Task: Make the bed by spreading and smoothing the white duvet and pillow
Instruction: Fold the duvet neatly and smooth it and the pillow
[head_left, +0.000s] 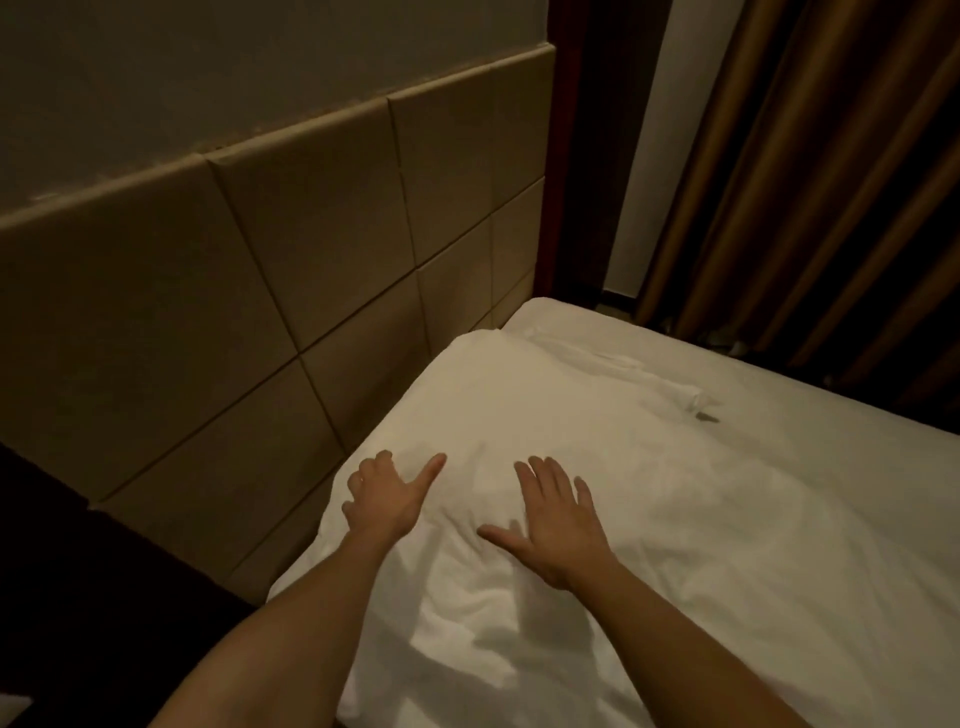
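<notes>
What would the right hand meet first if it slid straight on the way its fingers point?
The right hand lies flat on the pillow, fingers pointing up-frame. It would likely cross more pillow first, then reach the padded headboard; depth is unclear.

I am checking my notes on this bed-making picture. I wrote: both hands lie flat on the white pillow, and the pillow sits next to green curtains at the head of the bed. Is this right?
One detail is wrong. The head view shows the left hand and right hand on the white pillow, but beside it at the head of the bed is a padded beige headboard, not green curtains. The curtains are brown and hang on the far side.
</notes>
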